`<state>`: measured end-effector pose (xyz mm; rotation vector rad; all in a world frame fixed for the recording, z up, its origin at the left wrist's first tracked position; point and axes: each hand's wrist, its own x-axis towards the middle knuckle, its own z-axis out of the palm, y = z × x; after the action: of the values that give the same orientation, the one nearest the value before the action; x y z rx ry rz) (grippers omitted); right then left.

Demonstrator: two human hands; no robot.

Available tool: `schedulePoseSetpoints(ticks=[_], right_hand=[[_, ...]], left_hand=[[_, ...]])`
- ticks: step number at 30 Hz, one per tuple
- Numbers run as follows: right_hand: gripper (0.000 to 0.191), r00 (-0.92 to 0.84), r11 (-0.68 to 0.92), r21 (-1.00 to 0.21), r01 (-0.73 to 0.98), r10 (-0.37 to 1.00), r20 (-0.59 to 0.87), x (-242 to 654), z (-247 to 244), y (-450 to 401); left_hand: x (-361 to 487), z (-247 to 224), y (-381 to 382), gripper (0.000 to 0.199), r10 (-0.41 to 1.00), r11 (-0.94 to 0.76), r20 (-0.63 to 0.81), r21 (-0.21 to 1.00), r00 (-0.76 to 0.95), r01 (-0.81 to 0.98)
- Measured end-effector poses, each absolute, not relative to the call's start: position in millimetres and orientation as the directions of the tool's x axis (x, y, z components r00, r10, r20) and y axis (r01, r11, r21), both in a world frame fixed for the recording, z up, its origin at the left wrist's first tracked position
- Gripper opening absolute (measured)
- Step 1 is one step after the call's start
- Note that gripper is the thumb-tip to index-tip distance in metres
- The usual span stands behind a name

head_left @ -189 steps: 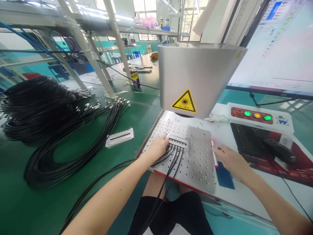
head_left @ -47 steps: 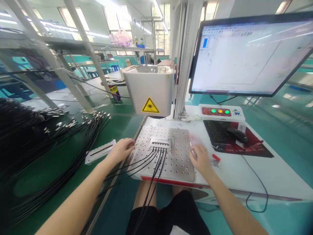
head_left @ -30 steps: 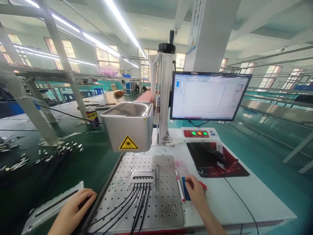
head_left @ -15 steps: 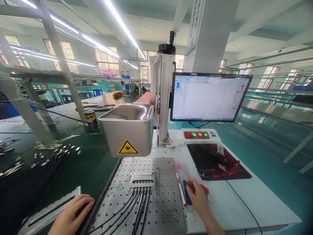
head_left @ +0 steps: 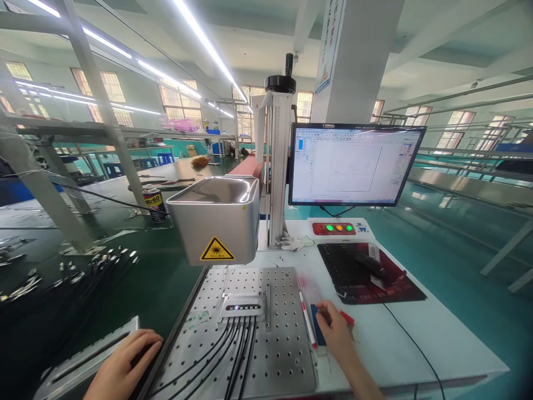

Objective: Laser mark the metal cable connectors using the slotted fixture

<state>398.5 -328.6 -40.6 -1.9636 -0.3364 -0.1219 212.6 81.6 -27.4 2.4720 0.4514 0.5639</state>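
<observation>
My left hand (head_left: 125, 360) rests on the dark table by the steel plate's left edge, thumb apart from loosely bent fingers. It lies against a long slotted metal fixture (head_left: 89, 355), and I see nothing in its grasp. My right hand (head_left: 336, 330) sits over the blue flat piece (head_left: 317, 322), fingers loosely curled, with no held thing visible. Between the hands, a clamped slotted fixture (head_left: 242, 306) on the perforated steel plate (head_left: 287, 355) holds several black cables (head_left: 239, 355) by their ends. A bright spot glows in its slot, under the laser head (head_left: 214, 228).
A red-and-white marker (head_left: 308, 319) lies along the plate's right edge. Beyond it are a mouse (head_left: 370, 265) on a dark mat, a button panel (head_left: 333, 228) and a monitor (head_left: 356, 164). More cables (head_left: 100, 278) and a spray can (head_left: 155, 204) stand left.
A bright spot has appeared at the left part of the fixture's slot. The drawing on the monitor looks slightly different. Both hands stay in place; the view has shifted a little.
</observation>
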Motion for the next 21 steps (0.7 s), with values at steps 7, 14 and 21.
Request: schedulePoseSetpoints(ticks=[7, 14, 21], right_hand=[[0.020, 0.957, -0.370, -0.885, 0.284, 0.167, 0.237, 399.0, -41.0, -328.5], [0.020, 0.959, -0.371, -0.887, 0.277, 0.163, 0.231, 398.8, -38.4, -328.9], [0.020, 0.954, -0.389, -0.873, 0.296, 0.164, 0.250, 400.0, -41.2, -329.0]], left_hand=[[213.0, -32.4, 89.9, 0.040, 0.398, -0.806, 0.289, 0.564, 0.871, 0.181], [212.8, -37.2, 94.1, 0.036, 0.380, -0.826, 0.289, 0.534, 0.879, 0.181], [213.2, -36.4, 90.0, 0.037, 0.405, -0.819, 0.311, 0.541, 0.860, 0.190]])
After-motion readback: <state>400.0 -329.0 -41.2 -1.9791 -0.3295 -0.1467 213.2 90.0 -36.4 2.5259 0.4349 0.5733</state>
